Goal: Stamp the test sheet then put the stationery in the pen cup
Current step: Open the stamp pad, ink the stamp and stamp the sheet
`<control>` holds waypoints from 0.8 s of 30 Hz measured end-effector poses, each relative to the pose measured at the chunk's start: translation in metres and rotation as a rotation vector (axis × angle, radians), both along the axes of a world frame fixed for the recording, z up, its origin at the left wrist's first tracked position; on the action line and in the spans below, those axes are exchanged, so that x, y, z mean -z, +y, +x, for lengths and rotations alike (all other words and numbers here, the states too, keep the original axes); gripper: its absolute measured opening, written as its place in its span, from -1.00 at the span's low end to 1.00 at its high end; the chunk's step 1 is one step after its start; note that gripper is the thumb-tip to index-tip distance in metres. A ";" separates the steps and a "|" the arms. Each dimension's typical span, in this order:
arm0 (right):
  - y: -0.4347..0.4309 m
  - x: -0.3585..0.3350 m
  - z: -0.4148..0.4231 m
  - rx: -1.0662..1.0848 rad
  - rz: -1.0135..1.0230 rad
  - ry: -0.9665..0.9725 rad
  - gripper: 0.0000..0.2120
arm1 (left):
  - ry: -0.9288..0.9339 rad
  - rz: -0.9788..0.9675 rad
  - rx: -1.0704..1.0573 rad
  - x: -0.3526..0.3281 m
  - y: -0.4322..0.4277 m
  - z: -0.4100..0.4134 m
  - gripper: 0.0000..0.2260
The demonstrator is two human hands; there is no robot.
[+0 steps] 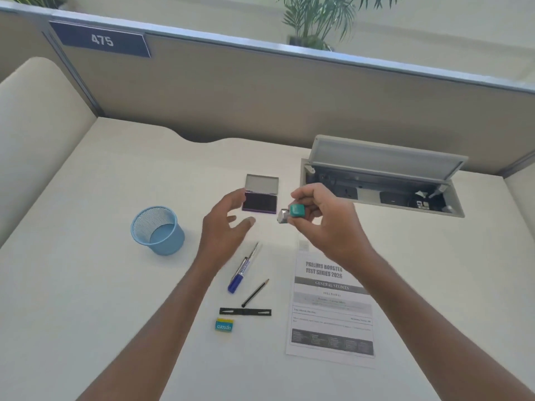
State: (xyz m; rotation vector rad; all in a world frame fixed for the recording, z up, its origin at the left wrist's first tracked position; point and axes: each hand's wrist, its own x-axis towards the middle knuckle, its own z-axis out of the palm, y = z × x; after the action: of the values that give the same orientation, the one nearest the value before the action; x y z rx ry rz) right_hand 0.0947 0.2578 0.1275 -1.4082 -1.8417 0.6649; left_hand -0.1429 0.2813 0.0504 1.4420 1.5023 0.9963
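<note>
Stamp (291, 213) gripped in right hand (324, 215) above the open ink pad (260, 201)

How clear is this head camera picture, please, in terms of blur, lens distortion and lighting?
Head view: wide-angle bending curves the partition top and desk edges; the left hand is motion-smeared, the right hand with the green stamp softer than sharp; lighting is bright and flat with faint shadows; the test sheet headline reads, its small print does not.

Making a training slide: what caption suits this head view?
Right hand holds a green stamp beside the open ink pad; left hand hovers open.
</note>
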 end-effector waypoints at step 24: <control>-0.199 -0.028 0.107 0.238 -0.086 -0.066 -0.66 | -0.047 -0.070 0.049 -0.055 -0.229 0.078 -0.53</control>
State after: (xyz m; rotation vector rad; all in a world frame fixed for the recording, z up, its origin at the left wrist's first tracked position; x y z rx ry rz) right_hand 0.2021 0.0590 0.1556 -1.6921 -1.6764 0.5882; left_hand -0.0648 0.0519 0.1053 1.3905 1.4471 0.9327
